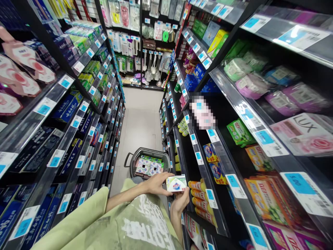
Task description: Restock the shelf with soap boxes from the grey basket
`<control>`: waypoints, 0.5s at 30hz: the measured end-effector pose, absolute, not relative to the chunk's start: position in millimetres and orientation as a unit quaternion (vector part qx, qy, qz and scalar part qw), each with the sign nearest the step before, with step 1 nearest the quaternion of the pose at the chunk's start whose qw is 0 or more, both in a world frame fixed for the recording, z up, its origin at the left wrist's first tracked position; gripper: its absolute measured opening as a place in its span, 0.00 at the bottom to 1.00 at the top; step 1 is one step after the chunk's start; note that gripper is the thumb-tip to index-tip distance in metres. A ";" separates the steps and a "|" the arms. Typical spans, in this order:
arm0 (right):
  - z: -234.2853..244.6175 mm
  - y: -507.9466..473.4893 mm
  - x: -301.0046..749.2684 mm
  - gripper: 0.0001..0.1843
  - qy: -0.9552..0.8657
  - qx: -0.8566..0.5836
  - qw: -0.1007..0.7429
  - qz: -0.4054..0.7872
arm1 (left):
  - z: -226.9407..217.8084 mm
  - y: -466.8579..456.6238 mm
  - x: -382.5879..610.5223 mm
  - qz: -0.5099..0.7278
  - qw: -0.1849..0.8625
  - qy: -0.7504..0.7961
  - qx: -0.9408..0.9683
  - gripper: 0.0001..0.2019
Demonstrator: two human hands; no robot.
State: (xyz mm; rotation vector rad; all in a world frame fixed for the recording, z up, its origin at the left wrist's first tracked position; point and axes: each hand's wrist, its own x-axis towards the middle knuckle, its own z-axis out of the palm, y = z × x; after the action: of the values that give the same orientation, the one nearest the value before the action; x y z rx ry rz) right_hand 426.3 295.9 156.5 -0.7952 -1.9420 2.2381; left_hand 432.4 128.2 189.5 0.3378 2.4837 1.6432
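A small white-and-green soap box [176, 184] with a red and blue logo is held between both my hands in front of my body. My left hand [156, 183] pinches its left end, fingers behind and thumb below. My right hand [180, 201] grips it at the lower right corner, thumb against the edge. Just beyond my hands, a dark shopping basket [137, 156] stands on the floor. Inside it lie several similar white, green and pink soap boxes [149, 166]. Orange-wrapped packs [199, 198] sit on the shelf close to the right of my right hand.
Tall shelves line both sides of a narrow aisle floor [140, 118]. Toothpaste boxes [68, 106] fill the left side. On the right are a LUX box [307, 133], a green soap pack [240, 132] and bagged goods. A rack of hanging brushes [153, 69] closes the far end.
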 end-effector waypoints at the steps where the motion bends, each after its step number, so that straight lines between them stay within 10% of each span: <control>1: 157.8 295.1 426.8 0.28 -0.627 -0.268 0.043 0.730 | 189.7 128.8 432.6 0.541 0.074 0.830 0.116 0.44; 15: 166.8 289.0 429.8 0.26 -0.636 -0.239 0.073 0.730 | 204.4 122.9 433.9 0.543 0.072 0.827 0.124 0.41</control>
State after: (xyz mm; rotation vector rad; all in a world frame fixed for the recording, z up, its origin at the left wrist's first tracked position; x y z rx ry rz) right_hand 429.8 289.0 166.8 -0.7164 -1.9095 2.1935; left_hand 433.9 122.9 204.4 0.3738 2.4850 1.6327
